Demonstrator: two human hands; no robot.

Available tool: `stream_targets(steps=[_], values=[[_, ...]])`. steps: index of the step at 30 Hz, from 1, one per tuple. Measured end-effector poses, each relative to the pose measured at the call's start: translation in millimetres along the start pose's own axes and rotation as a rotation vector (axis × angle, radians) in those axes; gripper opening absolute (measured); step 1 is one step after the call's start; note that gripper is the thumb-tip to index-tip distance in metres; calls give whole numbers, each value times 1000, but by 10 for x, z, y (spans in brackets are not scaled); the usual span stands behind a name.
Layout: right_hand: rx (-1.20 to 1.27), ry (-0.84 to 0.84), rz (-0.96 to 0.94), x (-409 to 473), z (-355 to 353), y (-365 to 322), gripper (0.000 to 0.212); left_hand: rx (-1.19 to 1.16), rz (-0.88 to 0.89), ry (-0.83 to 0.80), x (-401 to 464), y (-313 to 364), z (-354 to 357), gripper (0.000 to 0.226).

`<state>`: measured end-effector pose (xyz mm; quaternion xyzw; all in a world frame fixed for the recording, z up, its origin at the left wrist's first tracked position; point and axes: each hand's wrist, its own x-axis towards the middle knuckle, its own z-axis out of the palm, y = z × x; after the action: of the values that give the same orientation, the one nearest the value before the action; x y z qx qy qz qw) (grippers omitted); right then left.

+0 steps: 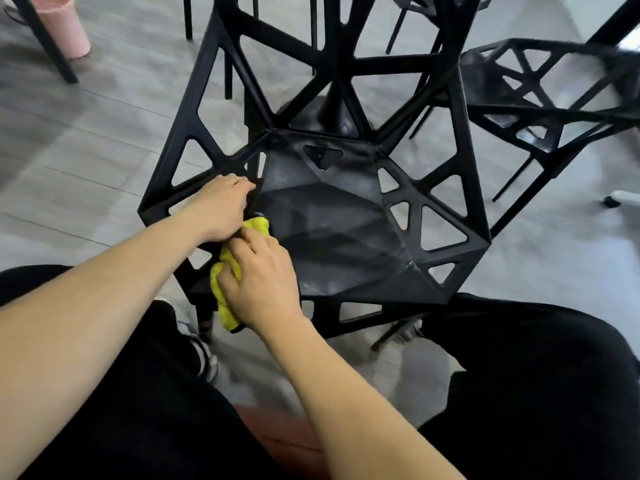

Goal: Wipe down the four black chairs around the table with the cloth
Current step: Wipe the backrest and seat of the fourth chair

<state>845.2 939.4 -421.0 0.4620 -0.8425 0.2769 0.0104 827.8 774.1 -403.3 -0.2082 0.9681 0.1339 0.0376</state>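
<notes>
The right hand (258,282) bunches the yellow cloth (227,271) in curled fingers against the near-left edge of the nearest chair (329,216), likely to scrub that corner. The left hand (216,209) curls over the same chair's left rim, seemingly to brace it. One cloth shows. Two chairs are plain: this one and another (550,95) to its right; a third is only partly seen beyond it

- The cloth (227,271) lies under the right hand (263,282), on the chair (332,216) seat.
- The left hand (218,206) is just beyond it.
- A second chair (540,98) stands far right of both hands.
</notes>
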Motion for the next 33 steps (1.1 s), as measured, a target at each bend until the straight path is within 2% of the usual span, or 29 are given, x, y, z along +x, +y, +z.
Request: stream_targets(steps=[3,9,12,15,20,23,26,29,33], values=[[41,26,63,-203,-320,436,39,8,-7,-11,-84,-54,-18,52],[-71,98,416,-615,-1200,1751,40,109,-26,-45,-90,35,79,51],[-59,179,478,-610,-1119,1670,37,109,-49,-41,-86,127,87,50],[-17,178,280,-502,-803,1226,32,73,-21,-21,-92,251,104,48],[14,-5,142,-263,-384,432,35,-158,18,-84,-135,423,120,51],[35,-113,6,-269,-495,642,40,-176,14,-64,-153,359,112,49],[11,-74,153,-447,-891,1308,43,-138,14,-64,-194,326,94,42],[-99,-10,323,-572,-1252,1847,46,-62,91,-57,-231,490,113,44],[-105,41,373,-524,-1138,1706,41,41,150,-131,-190,746,228,56]])
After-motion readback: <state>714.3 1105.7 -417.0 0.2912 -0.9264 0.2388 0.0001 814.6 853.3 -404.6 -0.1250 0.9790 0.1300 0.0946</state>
